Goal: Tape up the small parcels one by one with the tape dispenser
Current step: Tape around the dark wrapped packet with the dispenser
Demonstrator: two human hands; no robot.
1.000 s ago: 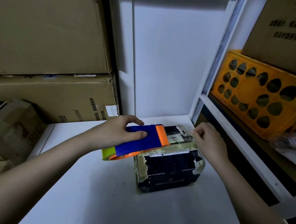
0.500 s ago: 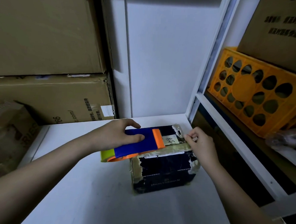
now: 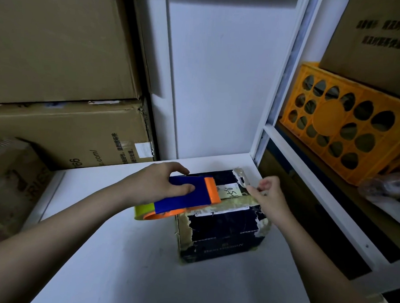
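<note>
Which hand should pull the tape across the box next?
Probably the left hand: it already grips the blue and orange tape dispenser lying on top of the dark cardboard parcel. The right hand is busy at the parcel's right edge, seemingly pinching the clear tape end.

A stockroom around me, stacked cardboard cartons (image 3: 60, 58) on my left, white shelving (image 3: 313, 180), an orange crate (image 3: 348, 133) on my right

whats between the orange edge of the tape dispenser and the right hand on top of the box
In the head view, a white handwritten label on the top of the dark parcel lies between the tape dispenser and the right hand, with clear tape stretched over it.
</note>
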